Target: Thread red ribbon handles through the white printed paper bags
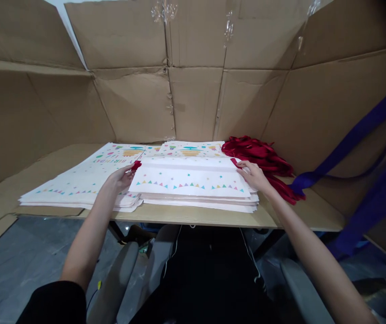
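A white printed sheet [193, 179] with colored bunting and stars lies on top of the right-hand stack, its upper part turned over in a fold. Red ribbon [136, 166] sticks out at the fold's left end, pinched in my left hand [122, 176]. At the right end, my right hand [254, 174] grips another red ribbon end [236, 163] between thumb and fingers. Whether one ribbon runs through the fold is hidden. Beyond the fold, a cake print shows on the sheets behind.
Another stack of printed sheets [74, 180] lies on the left of the table [186, 217]. A heap of red ribbons [256, 153] sits at the back right. Blue ribbons [334, 157] hang across the right side. Cardboard walls [132, 103] enclose the back and sides.
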Action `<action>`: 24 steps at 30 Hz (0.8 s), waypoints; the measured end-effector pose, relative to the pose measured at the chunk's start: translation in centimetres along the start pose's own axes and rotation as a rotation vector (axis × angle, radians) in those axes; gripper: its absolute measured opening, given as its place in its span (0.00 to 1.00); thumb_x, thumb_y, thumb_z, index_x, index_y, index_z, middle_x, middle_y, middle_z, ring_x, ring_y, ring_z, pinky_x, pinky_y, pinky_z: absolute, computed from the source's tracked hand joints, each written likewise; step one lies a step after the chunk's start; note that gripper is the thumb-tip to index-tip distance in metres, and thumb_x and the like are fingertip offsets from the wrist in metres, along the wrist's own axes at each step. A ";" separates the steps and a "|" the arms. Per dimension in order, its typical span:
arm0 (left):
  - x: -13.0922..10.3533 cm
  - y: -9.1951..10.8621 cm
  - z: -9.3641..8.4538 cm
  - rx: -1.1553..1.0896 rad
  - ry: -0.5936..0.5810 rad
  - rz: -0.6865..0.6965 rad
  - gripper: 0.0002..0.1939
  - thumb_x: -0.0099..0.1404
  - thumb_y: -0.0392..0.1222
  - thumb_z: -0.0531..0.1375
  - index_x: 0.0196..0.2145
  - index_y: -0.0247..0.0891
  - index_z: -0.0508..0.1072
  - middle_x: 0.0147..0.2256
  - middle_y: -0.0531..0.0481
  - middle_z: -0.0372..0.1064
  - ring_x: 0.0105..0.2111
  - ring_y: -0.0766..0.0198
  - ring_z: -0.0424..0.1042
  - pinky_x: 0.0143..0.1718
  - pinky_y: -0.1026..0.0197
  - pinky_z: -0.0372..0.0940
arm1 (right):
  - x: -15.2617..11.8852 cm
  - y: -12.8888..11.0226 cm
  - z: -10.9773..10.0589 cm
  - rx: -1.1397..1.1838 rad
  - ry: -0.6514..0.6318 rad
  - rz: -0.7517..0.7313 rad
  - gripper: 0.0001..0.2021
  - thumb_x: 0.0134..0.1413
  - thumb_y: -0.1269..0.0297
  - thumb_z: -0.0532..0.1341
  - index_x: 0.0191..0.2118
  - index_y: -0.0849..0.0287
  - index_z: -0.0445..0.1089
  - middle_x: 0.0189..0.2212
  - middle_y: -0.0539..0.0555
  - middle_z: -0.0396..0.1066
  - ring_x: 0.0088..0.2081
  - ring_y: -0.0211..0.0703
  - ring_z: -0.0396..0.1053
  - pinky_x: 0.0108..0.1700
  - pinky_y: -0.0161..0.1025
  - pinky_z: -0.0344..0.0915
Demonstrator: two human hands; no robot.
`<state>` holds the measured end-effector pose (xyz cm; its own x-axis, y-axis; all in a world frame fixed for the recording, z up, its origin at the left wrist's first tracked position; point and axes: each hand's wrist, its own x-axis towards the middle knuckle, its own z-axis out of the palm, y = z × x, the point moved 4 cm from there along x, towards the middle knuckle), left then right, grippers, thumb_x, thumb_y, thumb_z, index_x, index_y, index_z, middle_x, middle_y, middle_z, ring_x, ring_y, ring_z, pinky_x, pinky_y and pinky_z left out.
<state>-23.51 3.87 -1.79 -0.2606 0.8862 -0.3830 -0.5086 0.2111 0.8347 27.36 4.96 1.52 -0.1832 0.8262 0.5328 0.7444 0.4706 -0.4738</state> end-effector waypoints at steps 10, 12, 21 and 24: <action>-1.5 1.0 -1.6 -0.082 0.001 0.038 0.07 0.62 0.25 0.58 0.36 0.32 0.73 0.33 0.44 0.75 0.32 0.65 0.77 0.36 0.67 0.73 | -0.2 0.3 0.4 -0.060 0.016 0.027 0.14 0.55 0.58 0.52 0.44 0.55 0.69 0.45 0.58 0.73 0.50 0.55 0.65 0.51 0.52 0.61; -1.7 0.8 -1.4 -0.045 -0.030 0.038 0.09 0.60 0.24 0.59 0.36 0.32 0.73 0.36 0.42 0.75 0.35 0.62 0.77 0.38 0.66 0.74 | -0.3 0.3 0.6 -0.109 0.012 0.010 0.15 0.56 0.58 0.52 0.46 0.55 0.69 0.46 0.58 0.73 0.51 0.56 0.65 0.51 0.53 0.60; -1.5 0.5 -1.7 0.056 -0.019 -0.009 0.07 0.59 0.30 0.60 0.37 0.33 0.74 0.30 0.42 0.75 0.26 0.59 0.76 0.26 0.62 0.72 | -1.6 -2.3 1.7 -0.373 0.016 -0.066 0.15 0.61 0.59 0.48 0.44 0.52 0.70 0.47 0.58 0.73 0.57 0.59 0.59 0.54 0.64 0.44; -1.4 0.3 -1.8 0.085 -0.045 -0.089 0.09 0.61 0.40 0.59 0.37 0.32 0.74 0.29 0.40 0.75 0.25 0.53 0.76 0.24 0.56 0.72 | -1.8 -3.3 2.2 -0.376 0.003 -0.080 0.15 0.61 0.60 0.48 0.44 0.53 0.69 0.48 0.59 0.73 0.57 0.59 0.60 0.54 0.62 0.45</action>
<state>-24.75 1.98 -1.70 -0.1797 0.8797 -0.4402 -0.4564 0.3219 0.8295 23.80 2.57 0.58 -0.2485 0.7902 0.5602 0.9115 0.3865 -0.1409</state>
